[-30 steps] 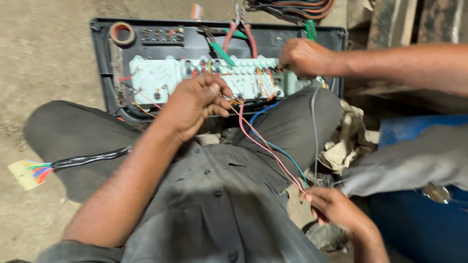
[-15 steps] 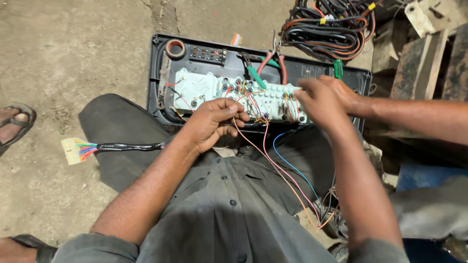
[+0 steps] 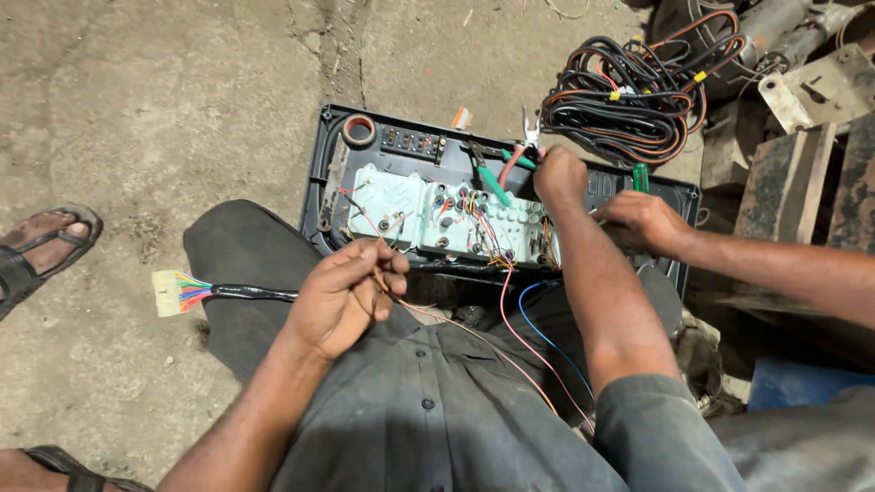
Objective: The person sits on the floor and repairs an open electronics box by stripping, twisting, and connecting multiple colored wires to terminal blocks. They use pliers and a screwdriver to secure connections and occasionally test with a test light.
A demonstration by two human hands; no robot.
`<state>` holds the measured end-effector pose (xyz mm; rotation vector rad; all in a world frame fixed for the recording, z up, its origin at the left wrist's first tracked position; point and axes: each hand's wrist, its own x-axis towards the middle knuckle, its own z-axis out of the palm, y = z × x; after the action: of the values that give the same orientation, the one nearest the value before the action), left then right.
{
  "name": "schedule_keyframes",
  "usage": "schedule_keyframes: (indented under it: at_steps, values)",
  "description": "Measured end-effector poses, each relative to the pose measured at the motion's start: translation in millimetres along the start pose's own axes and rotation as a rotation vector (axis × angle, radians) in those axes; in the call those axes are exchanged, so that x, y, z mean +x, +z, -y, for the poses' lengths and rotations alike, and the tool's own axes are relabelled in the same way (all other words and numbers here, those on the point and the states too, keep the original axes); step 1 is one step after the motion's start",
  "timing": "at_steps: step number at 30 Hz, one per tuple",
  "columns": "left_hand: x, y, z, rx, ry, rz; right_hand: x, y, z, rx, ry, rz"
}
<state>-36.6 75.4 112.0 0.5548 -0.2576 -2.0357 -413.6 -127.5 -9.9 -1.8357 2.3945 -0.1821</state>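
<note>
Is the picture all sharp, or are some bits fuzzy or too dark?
Head view: soft, even light with no glare; the pale circuit board and the left hand pinching thin wires look sharp; the right hand by the pliers is sharp too; the metal parts in the top right corner sit in dim shade.

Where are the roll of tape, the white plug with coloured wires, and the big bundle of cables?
roll of tape [image 3: 358,129], head view, on its ring
white plug [image 3: 167,293], head view, on its body
bundle of cables [image 3: 629,105], head view, on the coiled middle
</note>
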Motion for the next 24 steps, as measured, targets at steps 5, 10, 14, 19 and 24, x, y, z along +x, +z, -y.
schedule_keyframes:
  at_steps: [5,10,14,19,24]
  values:
    - [1,9,0,-0.046,0.012,-0.191,-14,-13,-8,0.170,-0.036,-0.160]
    - [-5,-6,-3,-0.010,-0.042,-0.219,-20,-63,-6,0.619,-0.250,-0.222]
    - [2,-40,14,0.093,-0.058,-0.386,-60,-114,-3,1.359,-0.270,0.174]
    - [57,-49,74,0.301,-0.284,-0.470,-142,-151,8,1.738,-0.150,0.554]
    - [101,0,115,0.249,-0.390,-0.194,-204,-170,16,2.045,0.174,0.757]
